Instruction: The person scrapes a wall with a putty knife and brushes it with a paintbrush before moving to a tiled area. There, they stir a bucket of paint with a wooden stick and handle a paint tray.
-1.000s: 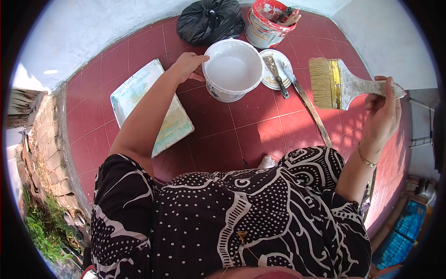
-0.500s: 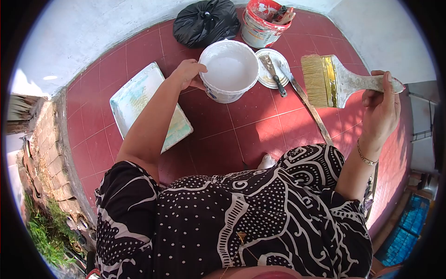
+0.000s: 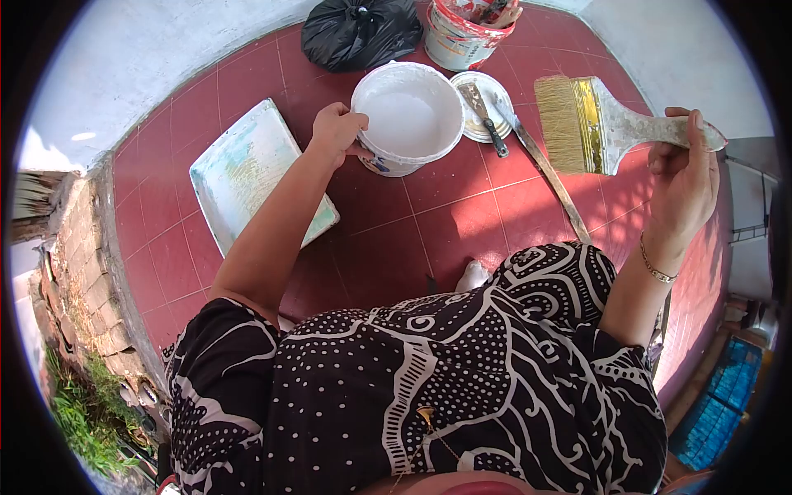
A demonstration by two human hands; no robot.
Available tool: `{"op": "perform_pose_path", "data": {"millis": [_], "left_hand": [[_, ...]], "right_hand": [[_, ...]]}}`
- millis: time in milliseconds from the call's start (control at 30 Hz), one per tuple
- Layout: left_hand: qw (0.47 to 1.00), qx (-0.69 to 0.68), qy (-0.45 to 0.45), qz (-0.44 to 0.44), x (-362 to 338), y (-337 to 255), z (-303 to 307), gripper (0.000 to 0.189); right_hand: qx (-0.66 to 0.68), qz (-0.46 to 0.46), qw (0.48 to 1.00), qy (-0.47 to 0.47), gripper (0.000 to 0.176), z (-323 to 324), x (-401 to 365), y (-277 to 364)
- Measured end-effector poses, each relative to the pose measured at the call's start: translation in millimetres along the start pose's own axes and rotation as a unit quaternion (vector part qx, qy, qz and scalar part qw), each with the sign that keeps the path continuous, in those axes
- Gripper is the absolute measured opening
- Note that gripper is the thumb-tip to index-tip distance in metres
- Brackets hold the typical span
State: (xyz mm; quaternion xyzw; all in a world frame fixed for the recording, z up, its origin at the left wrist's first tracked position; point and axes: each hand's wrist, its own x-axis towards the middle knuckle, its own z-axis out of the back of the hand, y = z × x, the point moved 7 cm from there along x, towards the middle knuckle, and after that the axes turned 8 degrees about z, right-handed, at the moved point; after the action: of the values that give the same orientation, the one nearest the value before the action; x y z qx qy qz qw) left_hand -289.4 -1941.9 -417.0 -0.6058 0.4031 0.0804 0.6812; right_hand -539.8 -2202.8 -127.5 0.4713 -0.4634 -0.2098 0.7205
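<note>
Now that my left hand (image 3: 337,132) has clamped the rim of the white paint bucket (image 3: 404,165) (it merely rested there before), my right hand (image 3: 685,177) keeps the wide paintbrush (image 3: 590,124) gripped aloft.

Your red-rimmed pail (image 3: 459,40) at 12 o'clock is cut off by the top edge, your left hand (image 3: 337,132) covers the white bucket (image 3: 410,111) label at its 8 o'clock side, your right hand (image 3: 685,177) hides mid-handle of the brush (image 3: 596,124), and the stick (image 3: 549,177) loses its near end behind your dress (image 3: 462,371).

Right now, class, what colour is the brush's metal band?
Gold: the brush's metal band shows best in head view.
</note>
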Motion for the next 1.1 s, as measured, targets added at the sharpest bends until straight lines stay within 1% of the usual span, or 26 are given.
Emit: {"op": "perform_pose_path", "data": {"millis": [233, 300, 433, 567, 633, 733, 767, 900, 1000, 1033, 1100], "left_hand": [[1.0, 0.019, -0.019, -0.013, -6, -5, 4, 0.018], [1.0, 0.001, -0.005, -0.01, -8, -5, 7, 0.017], [1.0, -0.015, -0.001, -0.009, -20, -9, 14, 0.017], [1.0, 0.007, -0.013, -0.014, -36, -19, 17, 0.018], [0.999, 0.029, -0.016, -0.026, -44, -33, 23, 0.018], [0.998, 0.049, -0.012, -0.045, -64, -58, 35, 0.019], [0.997, 0.055, -0.002, -0.05, -72, -66, 38, 0.019], [0.993, 0.102, -0.012, -0.059, -93, -96, 65, 0.02], [0.991, 0.106, -0.034, -0.072, -108, -111, 95, 0.023], [0.99, 0.107, -0.053, -0.077, -116, -115, 106, 0.025], [0.99, 0.099, -0.068, -0.07, -133, -121, 127, 0.025]], "right_hand": [[-0.004, -0.013, 1.0, 0.017, 0.028, 0, 1, -4], [-0.012, -0.012, 1.0, 0.015, 0.028, -1, 1, -5], [-0.014, -0.013, 1.0, 0.023, 0.027, -2, -1, -4], [-0.017, -0.015, 0.999, 0.029, 0.028, -6, -5, -3], [-0.017, -0.012, 0.999, 0.036, 0.028, -8, -2, -6], [-0.061, -0.02, 0.998, 0.028, 0.029, -11, -4, -7], [-0.057, -0.021, 0.998, 0.029, 0.029, -12, -5, -7], [-0.039, -0.03, 0.998, 0.037, 0.029, -13, -7, -8], [-0.038, -0.035, 0.997, 0.049, 0.029, -20, -9, -5], [-0.043, -0.033, 0.997, 0.059, 0.029, -21, -10, -6], [-0.053, -0.028, 0.996, 0.065, 0.029, -24, -9, -5]]}}
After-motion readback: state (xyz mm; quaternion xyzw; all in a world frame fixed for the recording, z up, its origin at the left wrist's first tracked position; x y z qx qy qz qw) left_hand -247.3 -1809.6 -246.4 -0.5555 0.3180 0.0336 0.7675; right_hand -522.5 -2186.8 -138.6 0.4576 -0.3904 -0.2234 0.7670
